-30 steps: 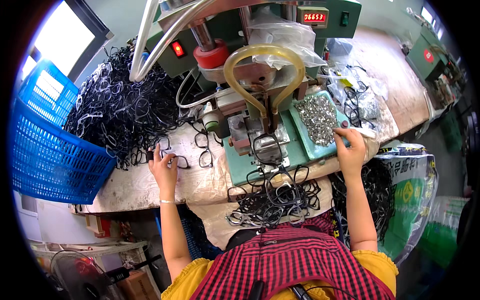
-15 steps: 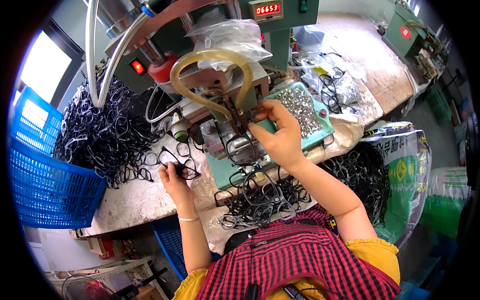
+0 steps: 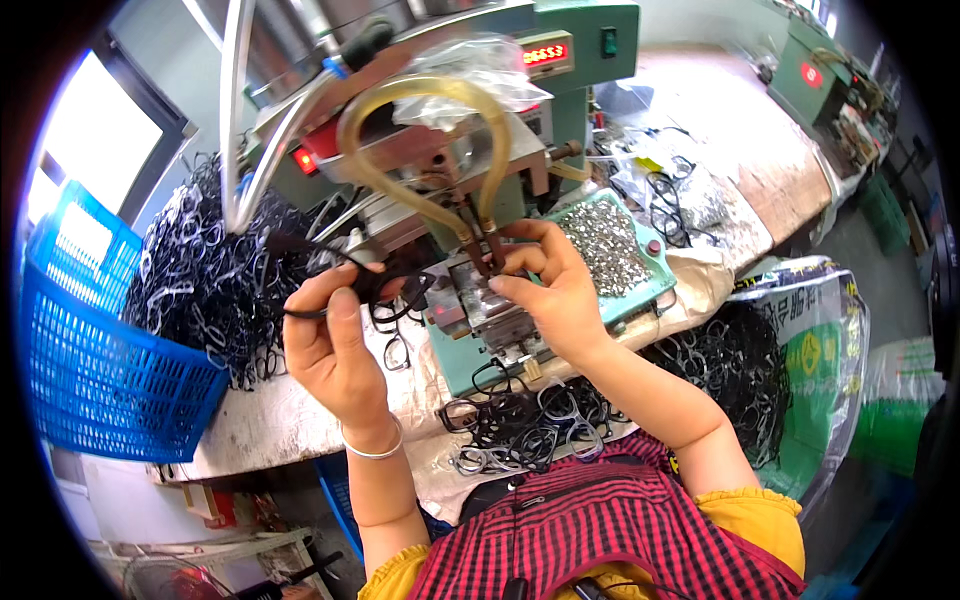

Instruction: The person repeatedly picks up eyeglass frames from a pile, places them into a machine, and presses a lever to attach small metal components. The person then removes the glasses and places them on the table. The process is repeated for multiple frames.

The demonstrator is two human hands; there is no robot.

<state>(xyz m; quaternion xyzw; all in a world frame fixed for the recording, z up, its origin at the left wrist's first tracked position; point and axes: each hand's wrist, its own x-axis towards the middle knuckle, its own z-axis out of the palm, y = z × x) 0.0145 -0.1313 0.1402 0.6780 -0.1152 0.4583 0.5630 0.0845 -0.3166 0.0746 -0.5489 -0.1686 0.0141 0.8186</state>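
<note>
Behind everything, a pale workroom wall (image 3: 185, 70); below, one worn wooden workbench (image 3: 240, 430). At far left, one bright window (image 3: 95, 110) above one blue lattice basket (image 3: 110, 375). Next, a heap of black spectacle frames (image 3: 190, 275), far too many to count. Just beside the heap, one left hand (image 3: 335, 360), with one white bangle (image 3: 372, 456) at the wrist, raised above the bench and grasping one dark spectacle frame (image 3: 368, 285): thumb and fingers pinched together about its middle, long axis roughly crosswise, right end toward the press; exact facing too blurred to tell. In the centre, one green press (image 3: 585, 50) with one yellowish hose loop (image 3: 497, 150), one lit red switch (image 3: 304, 160) and one red counter display (image 3: 545, 52). Below, near the checked apron (image 3: 560, 530), a tangled cluster of frames (image 3: 510, 415), too overlapped to count. At the metal fixture (image 3: 500, 310), one right hand (image 3: 560, 300), fingers bent, thumb and forefinger close together beside the hose tips; impossible to tell whether gripping anything small. Farther right, one teal tray (image 3: 645, 282) of countless metal bits (image 3: 605, 245), then one green-and-white sack (image 3: 805, 350) beside another dark mass of frames (image 3: 735, 370).
</note>
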